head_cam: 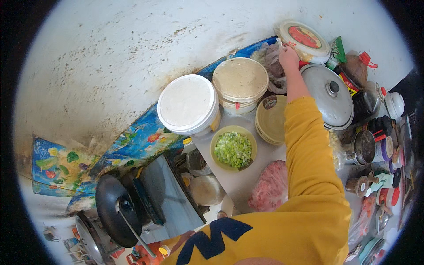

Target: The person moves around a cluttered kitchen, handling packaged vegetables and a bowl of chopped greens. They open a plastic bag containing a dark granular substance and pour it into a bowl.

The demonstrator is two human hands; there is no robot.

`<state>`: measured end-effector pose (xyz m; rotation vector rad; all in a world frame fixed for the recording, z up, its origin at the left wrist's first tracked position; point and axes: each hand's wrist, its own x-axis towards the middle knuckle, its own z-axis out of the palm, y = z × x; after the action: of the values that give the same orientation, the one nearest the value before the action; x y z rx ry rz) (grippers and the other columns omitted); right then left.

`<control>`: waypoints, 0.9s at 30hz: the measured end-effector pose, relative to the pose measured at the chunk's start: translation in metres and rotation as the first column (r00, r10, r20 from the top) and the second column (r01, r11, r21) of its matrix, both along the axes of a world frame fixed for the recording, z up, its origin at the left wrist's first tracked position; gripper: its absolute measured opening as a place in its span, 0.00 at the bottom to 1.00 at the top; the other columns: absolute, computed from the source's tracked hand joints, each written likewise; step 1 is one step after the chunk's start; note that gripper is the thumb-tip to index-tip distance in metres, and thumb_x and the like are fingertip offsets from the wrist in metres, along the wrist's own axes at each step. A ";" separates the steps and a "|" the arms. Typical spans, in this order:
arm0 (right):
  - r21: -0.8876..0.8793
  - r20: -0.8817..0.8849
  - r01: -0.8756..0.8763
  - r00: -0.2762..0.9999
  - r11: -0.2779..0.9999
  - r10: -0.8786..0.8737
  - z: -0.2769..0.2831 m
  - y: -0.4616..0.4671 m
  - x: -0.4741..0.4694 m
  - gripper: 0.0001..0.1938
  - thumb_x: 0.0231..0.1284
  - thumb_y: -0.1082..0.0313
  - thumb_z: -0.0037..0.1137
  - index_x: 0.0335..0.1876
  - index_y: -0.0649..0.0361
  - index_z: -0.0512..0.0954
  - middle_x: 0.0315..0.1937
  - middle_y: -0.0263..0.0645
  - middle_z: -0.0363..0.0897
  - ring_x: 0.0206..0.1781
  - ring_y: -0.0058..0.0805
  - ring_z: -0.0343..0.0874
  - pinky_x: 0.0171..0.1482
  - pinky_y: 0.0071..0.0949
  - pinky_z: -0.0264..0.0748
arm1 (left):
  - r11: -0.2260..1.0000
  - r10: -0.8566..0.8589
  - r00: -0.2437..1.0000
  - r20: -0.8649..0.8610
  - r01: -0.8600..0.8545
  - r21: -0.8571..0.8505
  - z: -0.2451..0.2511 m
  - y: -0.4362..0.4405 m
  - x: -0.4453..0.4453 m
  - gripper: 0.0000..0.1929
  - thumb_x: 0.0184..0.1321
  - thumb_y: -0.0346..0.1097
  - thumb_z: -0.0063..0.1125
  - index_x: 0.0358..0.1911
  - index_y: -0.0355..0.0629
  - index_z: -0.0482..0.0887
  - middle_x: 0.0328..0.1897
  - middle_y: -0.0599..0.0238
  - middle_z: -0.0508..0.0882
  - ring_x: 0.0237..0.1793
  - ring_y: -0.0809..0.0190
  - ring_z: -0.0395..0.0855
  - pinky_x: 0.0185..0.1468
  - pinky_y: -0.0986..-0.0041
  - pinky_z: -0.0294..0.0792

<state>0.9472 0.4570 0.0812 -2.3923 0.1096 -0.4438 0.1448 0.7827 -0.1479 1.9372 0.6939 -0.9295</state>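
My right hand (289,59), at the end of a yellow sleeve, reaches to the far side of the table by the wall. Its fingers pinch the gathered top of a clear plastic bag (273,61) with dark contents that I cannot make out. Right beside the hand is a round white tub (306,39) with a red printed lid. Below my forearm lie stacked yellowish bowls (271,116) and a pale red lump that looks like meat in clear plastic (270,188), both partly covered by the sleeve. A bowl of chopped green onion (233,149) stands nearby. My left hand is out of view.
Two lidded plastic buckets (188,103) (241,79) stand along the wall. A lidded aluminium pot (328,94) sits right of my forearm, with jars and bags beyond. Left of the metal table (237,185) are a stove (172,198) and an upright black wok (116,208).
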 end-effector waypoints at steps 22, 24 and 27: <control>0.543 0.136 -0.325 0.944 0.774 0.301 0.117 -0.086 -0.503 0.08 0.64 0.63 0.52 0.35 0.60 0.76 0.23 0.24 0.70 0.29 0.12 0.67 0.32 0.17 0.67 | 0.864 0.051 0.985 0.168 0.040 -0.501 -0.030 0.008 0.071 0.14 0.63 0.40 0.55 0.47 0.40 0.79 0.39 0.66 0.82 0.42 0.68 0.77 0.47 0.75 0.70; 0.492 0.072 -0.263 0.962 0.830 0.262 0.098 -0.108 -0.571 0.08 0.64 0.64 0.52 0.38 0.60 0.75 0.27 0.26 0.72 0.32 0.13 0.67 0.35 0.18 0.67 | 0.900 -0.105 0.979 0.174 0.169 -0.403 -0.015 -0.010 0.082 0.14 0.63 0.40 0.55 0.46 0.38 0.79 0.40 0.66 0.82 0.42 0.69 0.77 0.49 0.77 0.69; 0.358 -0.225 -0.085 0.959 0.930 0.174 0.061 -0.140 -0.655 0.08 0.65 0.65 0.50 0.41 0.61 0.74 0.29 0.30 0.74 0.34 0.17 0.69 0.38 0.23 0.70 | 0.866 -0.238 0.950 0.202 0.302 -0.399 0.020 -0.048 0.096 0.15 0.63 0.39 0.54 0.47 0.37 0.79 0.41 0.66 0.82 0.42 0.69 0.77 0.50 0.77 0.68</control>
<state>0.2918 0.3172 0.1427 -2.0806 0.1303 -0.0450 0.2412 0.7344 -0.1278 1.7048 0.1097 -0.9996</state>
